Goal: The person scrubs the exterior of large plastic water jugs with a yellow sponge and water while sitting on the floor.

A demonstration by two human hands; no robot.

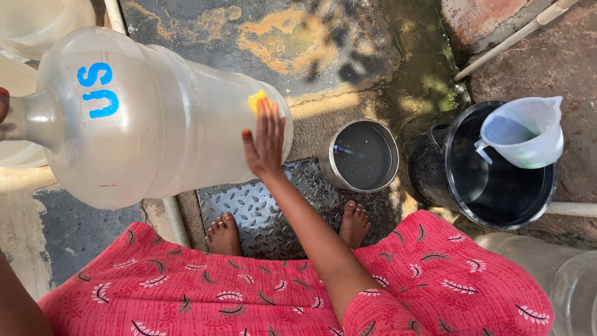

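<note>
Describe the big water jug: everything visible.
The large water jug is translucent, whitish plastic with ribbed walls and blue painted letters near its shoulder. It lies tipped sideways, narrow neck toward the left, base toward the right. The left hand grips the neck; the right hand presses a yellow sponge against its base end. It looks empty.

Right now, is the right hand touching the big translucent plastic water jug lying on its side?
Touching. The head view shows the right hand flat against the base of the jug, a yellow sponge at its fingertips.
</note>
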